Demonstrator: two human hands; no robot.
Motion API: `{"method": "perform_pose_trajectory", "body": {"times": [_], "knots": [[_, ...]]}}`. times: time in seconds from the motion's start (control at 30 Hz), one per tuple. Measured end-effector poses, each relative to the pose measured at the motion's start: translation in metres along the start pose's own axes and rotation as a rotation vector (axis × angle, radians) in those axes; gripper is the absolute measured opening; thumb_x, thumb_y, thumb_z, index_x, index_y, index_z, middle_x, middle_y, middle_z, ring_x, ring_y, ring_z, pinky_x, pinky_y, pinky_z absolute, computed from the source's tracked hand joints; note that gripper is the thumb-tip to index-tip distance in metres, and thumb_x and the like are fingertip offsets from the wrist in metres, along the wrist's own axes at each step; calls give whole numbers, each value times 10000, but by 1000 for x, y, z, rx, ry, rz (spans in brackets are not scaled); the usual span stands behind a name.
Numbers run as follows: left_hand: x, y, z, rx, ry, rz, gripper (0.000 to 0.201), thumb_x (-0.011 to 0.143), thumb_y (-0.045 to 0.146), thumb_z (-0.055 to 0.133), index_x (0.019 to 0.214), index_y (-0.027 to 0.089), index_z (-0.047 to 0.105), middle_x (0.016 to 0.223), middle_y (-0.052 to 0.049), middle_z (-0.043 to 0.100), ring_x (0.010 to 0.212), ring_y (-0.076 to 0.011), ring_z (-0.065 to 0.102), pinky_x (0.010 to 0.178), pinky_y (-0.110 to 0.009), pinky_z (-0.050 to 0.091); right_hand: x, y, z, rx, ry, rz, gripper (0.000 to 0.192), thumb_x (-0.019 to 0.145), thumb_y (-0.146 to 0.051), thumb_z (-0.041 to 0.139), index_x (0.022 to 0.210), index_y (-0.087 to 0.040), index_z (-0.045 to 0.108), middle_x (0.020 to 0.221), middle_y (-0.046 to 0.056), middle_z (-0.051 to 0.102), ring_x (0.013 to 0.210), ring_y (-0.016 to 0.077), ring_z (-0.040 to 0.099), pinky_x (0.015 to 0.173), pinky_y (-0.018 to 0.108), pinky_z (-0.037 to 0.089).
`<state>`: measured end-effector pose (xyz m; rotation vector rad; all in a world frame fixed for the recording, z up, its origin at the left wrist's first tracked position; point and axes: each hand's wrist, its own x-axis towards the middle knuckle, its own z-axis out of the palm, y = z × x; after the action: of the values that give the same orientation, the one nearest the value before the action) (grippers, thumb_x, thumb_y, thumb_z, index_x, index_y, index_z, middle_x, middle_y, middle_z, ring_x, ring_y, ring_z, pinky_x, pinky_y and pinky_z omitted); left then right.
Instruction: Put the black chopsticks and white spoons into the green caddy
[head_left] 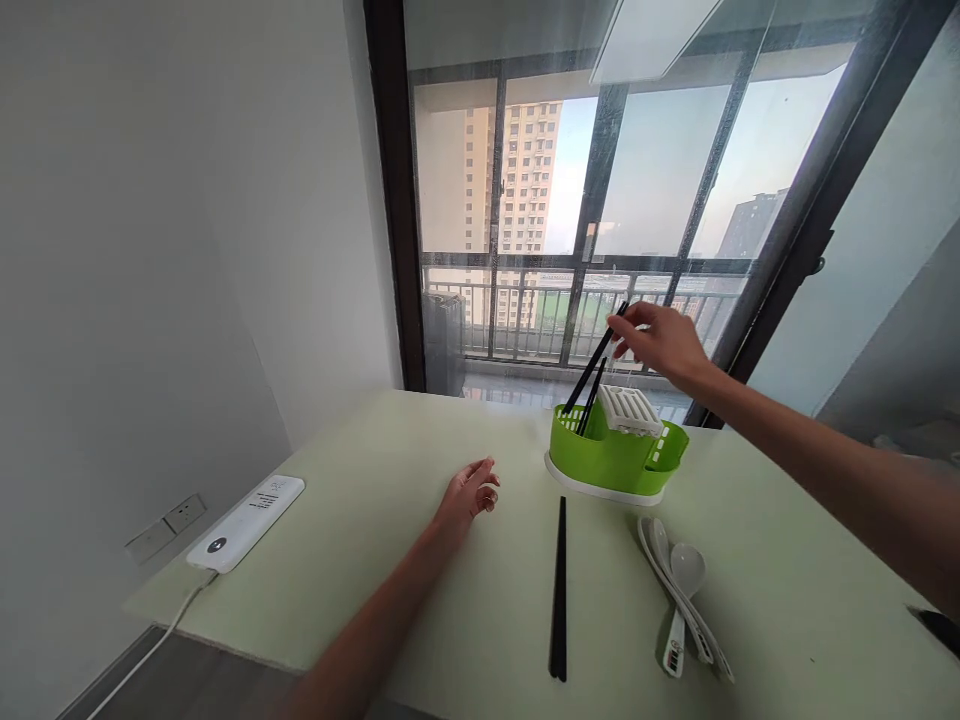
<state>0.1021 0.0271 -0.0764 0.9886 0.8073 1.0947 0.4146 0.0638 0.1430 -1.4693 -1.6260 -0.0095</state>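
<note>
My right hand (pixel 654 338) pinches the upper end of a pair of black chopsticks (pixel 594 362), which slant down into the left part of a green cutlery holder (pixel 600 466). More black chopsticks (pixel 593 395) lean inside that same part. A white slotted piece (pixel 631 410) sits on top of the holder's middle. My left hand (pixel 466 492) lies to the left of the holder with fingers loosely bent and nothing in them. Between it and the spoons, another pair of black chopsticks (pixel 559 590) lies on the table. White spoons (pixel 684 590) lie in a crossed bundle before the holder.
The pale table (pixel 420 430) stands against a wall and a large window (pixel 592 200). A white power strip or power bank (pixel 247 520) with a cable (pixel 154 645) lies at the left edge. A dark object (pixel 937 628) shows at the far right.
</note>
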Motion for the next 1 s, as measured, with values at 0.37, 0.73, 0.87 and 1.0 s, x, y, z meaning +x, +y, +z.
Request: {"method": "perform_pose_trajectory", "body": {"times": [0.37, 0.73, 0.87, 1.0], "knots": [[4, 1, 1, -47, 25, -48, 519, 739, 513, 814, 1065, 174, 592, 820, 25, 555, 563, -50, 479, 543, -228, 357, 1, 61, 81, -165, -231, 154, 285, 947, -371, 538, 822, -167, 693, 637, 39, 735, 710, 185, 720, 696, 253, 474], [1, 1, 1, -23, -20, -28, 463, 804, 530, 753, 1061, 168, 624, 829, 17, 539, 589, -56, 469, 555, -222, 364, -5, 26, 62, -372, -74, -20, 330, 968, -376, 500, 1202, -169, 604, 905, 92, 775, 837, 254, 691, 675, 309, 457], [0, 0, 0, -19, -29, -21, 458, 808, 530, 744, 1068, 172, 627, 838, 9, 546, 599, -67, 475, 561, -231, 370, -36, -4, 58, -443, -387, -242, 204, 944, -354, 535, 1006, -221, 677, 861, 61, 768, 710, 205, 683, 655, 296, 469], [2, -1, 0, -4, -26, -24, 475, 782, 543, 758, 1041, 169, 624, 819, 9, 552, 584, -68, 473, 556, -233, 364, -105, -10, 78, -535, -846, -156, 285, 842, -364, 655, 607, -203, 650, 514, 37, 649, 545, 207, 662, 652, 341, 523]]}}
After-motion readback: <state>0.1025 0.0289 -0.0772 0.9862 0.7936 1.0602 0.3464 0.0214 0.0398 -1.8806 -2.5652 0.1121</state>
